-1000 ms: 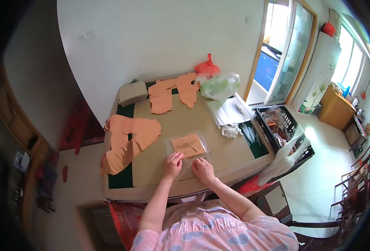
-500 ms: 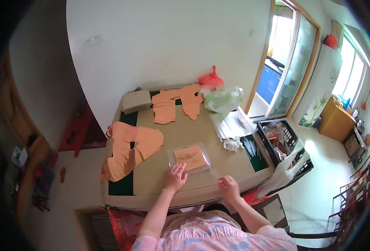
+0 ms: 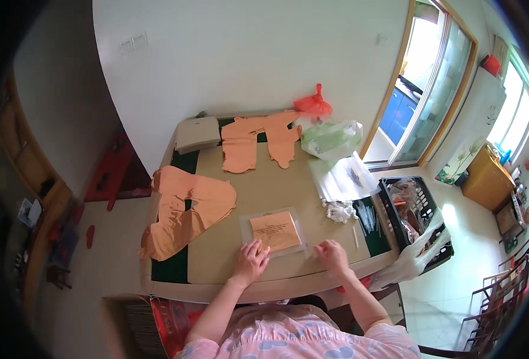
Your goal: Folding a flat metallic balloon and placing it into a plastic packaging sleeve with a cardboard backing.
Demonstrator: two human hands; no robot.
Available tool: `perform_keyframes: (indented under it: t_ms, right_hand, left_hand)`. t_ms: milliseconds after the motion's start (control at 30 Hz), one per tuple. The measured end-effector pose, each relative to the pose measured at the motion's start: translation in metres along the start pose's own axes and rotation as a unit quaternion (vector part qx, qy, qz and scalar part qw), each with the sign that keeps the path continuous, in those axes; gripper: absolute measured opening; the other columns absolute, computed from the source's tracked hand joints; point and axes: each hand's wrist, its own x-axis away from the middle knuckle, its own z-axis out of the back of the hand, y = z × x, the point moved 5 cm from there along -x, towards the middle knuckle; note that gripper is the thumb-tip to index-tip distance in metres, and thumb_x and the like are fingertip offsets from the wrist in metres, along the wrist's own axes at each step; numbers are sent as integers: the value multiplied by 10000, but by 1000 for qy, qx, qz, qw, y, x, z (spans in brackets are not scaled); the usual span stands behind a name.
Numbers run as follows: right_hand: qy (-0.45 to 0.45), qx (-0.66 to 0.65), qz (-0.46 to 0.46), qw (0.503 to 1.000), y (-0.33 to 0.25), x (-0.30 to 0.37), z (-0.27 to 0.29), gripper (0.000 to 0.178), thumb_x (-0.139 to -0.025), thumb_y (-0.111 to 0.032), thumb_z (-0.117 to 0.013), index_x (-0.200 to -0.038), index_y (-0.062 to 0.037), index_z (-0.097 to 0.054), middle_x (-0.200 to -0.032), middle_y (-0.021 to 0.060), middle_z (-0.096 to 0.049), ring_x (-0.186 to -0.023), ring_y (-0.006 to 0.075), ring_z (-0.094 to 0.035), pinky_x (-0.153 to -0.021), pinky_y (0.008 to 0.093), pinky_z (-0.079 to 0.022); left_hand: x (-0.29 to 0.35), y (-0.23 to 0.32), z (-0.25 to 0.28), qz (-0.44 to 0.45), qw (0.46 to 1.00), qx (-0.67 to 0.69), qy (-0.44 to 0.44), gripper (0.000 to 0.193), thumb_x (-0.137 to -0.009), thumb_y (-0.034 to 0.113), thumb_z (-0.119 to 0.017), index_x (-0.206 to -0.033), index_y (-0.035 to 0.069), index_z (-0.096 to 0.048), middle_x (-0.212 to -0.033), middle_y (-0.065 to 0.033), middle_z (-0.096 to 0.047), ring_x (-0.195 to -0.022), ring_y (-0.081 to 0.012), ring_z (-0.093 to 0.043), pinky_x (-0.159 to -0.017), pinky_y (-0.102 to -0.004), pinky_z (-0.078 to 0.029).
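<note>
A clear plastic bag with a folded orange piece inside [image 3: 274, 231] lies flat on the table [image 3: 228, 281] near its front edge. My left hand [image 3: 252, 261] rests palm down on the bag's near left corner, fingers spread. My right hand [image 3: 331, 254] lies on the table just right of the bag, fingers curled at the bag's near right corner; whether it pinches the plastic I cannot tell.
Orange fabric pieces lie at the left [image 3: 184, 210] and at the back [image 3: 258, 140]. A grey folded stack [image 3: 197, 133], a red bag [image 3: 313, 105], a greenish plastic bag [image 3: 331, 137], clear bags [image 3: 343, 178] and a black basket [image 3: 414, 215] stand around.
My right hand went from the bag out to the right and has come back part way to the bag's right corner. The left hand stayed on the bag.
</note>
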Motion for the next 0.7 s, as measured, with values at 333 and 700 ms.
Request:
perform_keyframes:
  t_ms: [333, 700]
  right_hand:
    - [-139, -214, -192, 948, 3, -8, -43, 158, -862, -158, -677, -880, -3, -651, -703, 92, -680, -615, 166, -655, -584, 301, -522]
    - [-95, -360, -209, 904, -5, 6, -49, 112, -895, -75, -648, -868, 32, -624, -704, 76, -675, -615, 107, -633, -533, 242, -526]
  left_hand:
    - [-49, 72, 17, -11, 995, 77, 60, 82, -791, 165, -683, -845, 111, -652, -861, -7, -594, -937, -195, -553, -803, -362, -419]
    - [-57, 93, -32, -18, 999, 47, 11, 90, -773, 189, -639, -731, 122, -595, -810, -31, -561, -869, -209, -529, -776, -368, -408]
